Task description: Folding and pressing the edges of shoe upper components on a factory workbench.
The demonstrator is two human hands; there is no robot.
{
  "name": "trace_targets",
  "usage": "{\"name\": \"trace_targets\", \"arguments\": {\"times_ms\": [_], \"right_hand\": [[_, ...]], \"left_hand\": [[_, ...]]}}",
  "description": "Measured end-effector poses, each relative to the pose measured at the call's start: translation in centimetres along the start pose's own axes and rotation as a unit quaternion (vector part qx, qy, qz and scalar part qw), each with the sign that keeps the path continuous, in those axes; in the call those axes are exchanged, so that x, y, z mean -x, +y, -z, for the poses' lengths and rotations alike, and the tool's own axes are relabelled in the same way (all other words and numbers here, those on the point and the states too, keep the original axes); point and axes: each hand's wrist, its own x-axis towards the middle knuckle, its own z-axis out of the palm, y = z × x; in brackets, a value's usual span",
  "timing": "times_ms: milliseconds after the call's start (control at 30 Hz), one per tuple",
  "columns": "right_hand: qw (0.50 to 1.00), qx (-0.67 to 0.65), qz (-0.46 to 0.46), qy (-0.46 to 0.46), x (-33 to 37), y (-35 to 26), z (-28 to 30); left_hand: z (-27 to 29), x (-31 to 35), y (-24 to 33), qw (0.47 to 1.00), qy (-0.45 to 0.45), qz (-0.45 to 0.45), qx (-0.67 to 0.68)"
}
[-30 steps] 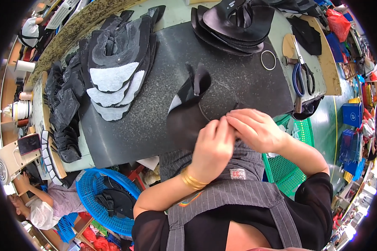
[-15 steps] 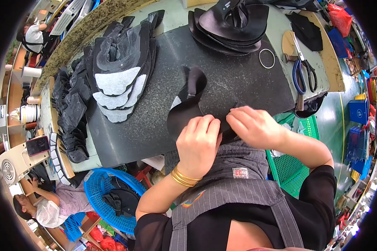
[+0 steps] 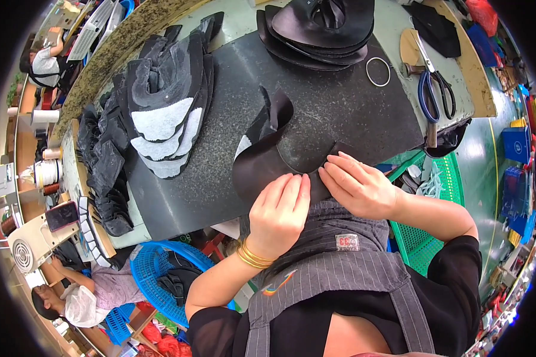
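A curved black leather-like shoe upper piece (image 3: pixel 257 169) lies at the near edge of the black mat (image 3: pixel 220 137), its far end curling upward. My left hand (image 3: pixel 280 211) has its fingers pressed together on the near edge of the piece. Closed in a pinch, my right hand (image 3: pixel 360 187) grips the same piece at its right end. The fingertips of both hands point toward each other with a short stretch of edge between them. My thumbs are mostly hidden under the fingers.
Black pieces with white patches (image 3: pixel 164 116) are stacked at the left, shiny black uppers (image 3: pixel 321 30) at the far side. A ring (image 3: pixel 377 71) and blue-handled scissors (image 3: pixel 427 95) lie to the right. Blue (image 3: pixel 143 276) and green baskets (image 3: pixel 417 238) flank me. A person (image 3: pixel 80 297) sits at lower left.
My fingers have shifted along the piece's near edge, and its curved inner edge and right end now show between and beyond them. The whole view has shifted slightly.
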Motion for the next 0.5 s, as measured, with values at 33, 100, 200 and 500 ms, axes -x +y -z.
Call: {"name": "trace_targets", "arguments": {"times_ms": [33,100,200,500], "right_hand": [[1.0,0.007,0.005,0.004,0.1,-0.1,0.0],[1.0,0.013,0.008,0.006,0.2,-0.2,0.0],[0.998,0.054,0.007,-0.021,0.2,-0.9,0.2],[0.994,0.035,-0.075,-0.078,1.2,-3.3,-1.8]], "left_hand": [[-0.1,0.2,-0.1,1.0,0.01,-0.014,-0.013],[-0.2,0.3,-0.2,0.999,-0.002,-0.032,-0.023],[-0.2,0.8,-0.1,0.998,-0.011,-0.039,-0.042],[0.2,3.6,-2.3,0.995,-0.073,-0.049,-0.038]]}}
